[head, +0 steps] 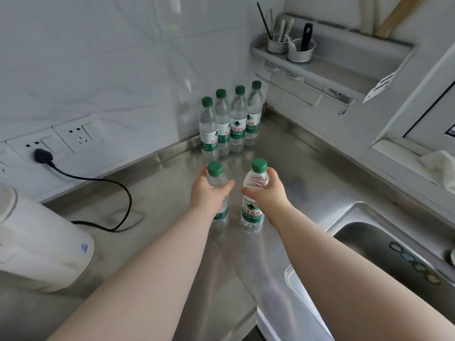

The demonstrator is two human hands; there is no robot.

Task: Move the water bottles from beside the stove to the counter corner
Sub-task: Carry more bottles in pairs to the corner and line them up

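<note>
The left hand (pixel 209 193) grips the shoulder of a clear plastic, green-capped water bottle (pixel 216 178). The right hand (pixel 269 193) grips a second such bottle (pixel 252 207). Both are upright, seemingly resting on the stainless steel bench (pixel 160 190). Beyond them, four matching bottles (pixel 237 119) stand in the wall corner.

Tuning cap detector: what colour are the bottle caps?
Green, all six; head view, clearest on the cap above the right hand.
</note>
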